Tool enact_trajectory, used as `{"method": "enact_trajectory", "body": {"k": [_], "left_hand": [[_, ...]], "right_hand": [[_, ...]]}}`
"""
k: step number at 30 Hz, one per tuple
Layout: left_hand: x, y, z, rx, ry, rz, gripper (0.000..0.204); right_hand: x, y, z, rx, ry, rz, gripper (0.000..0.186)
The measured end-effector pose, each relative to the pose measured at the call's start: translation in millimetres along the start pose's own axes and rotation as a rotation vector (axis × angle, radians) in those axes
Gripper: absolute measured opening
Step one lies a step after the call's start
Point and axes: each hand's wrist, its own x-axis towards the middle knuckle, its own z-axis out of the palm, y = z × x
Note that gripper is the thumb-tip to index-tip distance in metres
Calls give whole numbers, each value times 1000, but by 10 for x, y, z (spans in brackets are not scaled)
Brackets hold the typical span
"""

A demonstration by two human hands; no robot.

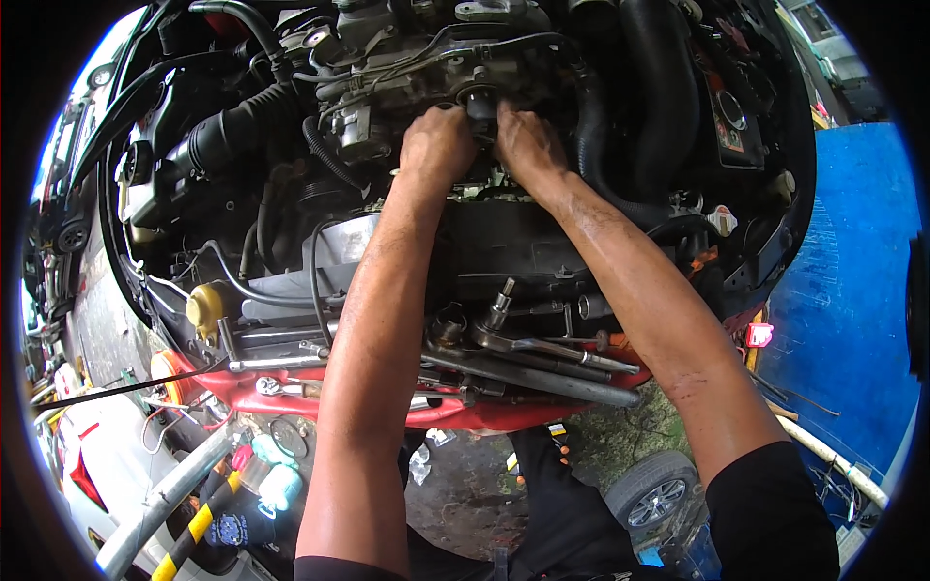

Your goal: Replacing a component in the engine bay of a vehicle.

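- Here, both hands meet deep in the engine bay [242,194], on a round black engine fitting [479,100].
- Left hand [436,145] curls against it; grip hidden.
- Right hand [526,143] likewise.
- Ratchet wrench [542,339] lies on the front rail.

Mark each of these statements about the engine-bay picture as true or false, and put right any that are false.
1. Both hands are on a dark round part of the engine. True: the left hand and the right hand meet at the round part on the engine.
2. The ratchet wrench is in the right hand. False: the ratchet wrench lies on the front edge of the red car body, and no hand touches it.
3. A yellow cap sits left of the left forearm. True: the yellow cap is low in the bay.
4. The person wears gloves. False: both hands are bare.
5. A blue panel stands at the left. False: the blue panel is at the right.
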Motion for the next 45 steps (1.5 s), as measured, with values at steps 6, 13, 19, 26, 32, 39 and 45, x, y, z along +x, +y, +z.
{"method": "enact_trajectory", "body": {"k": [6, 13, 19, 26, 32, 39, 45], "left_hand": [[67, 57, -38, -64, 56, -6, 19], [74, -60, -5, -72, 97, 42, 26], [94, 7, -33, -104, 80, 14, 24], [19, -67, 36, -92, 7, -24, 21], [39, -44, 4, -126, 24, -22, 20], [98, -69, 39, -107, 75, 24, 21], [78, 10, 26, -116, 40, -15, 21]], "right_hand": [[73, 127, 83, 216, -34, 124, 24], [85, 127, 48, 75, 48, -21, 18], [110, 167, 91, -15, 50, 27, 19], [100, 5, 52, 4, 17, -11, 25], [63, 45, 12, 110, -41, 31, 29], [119, 66, 68, 263, -58, 207, 28], [106, 130, 20, 109, -45, 57, 22]]}}
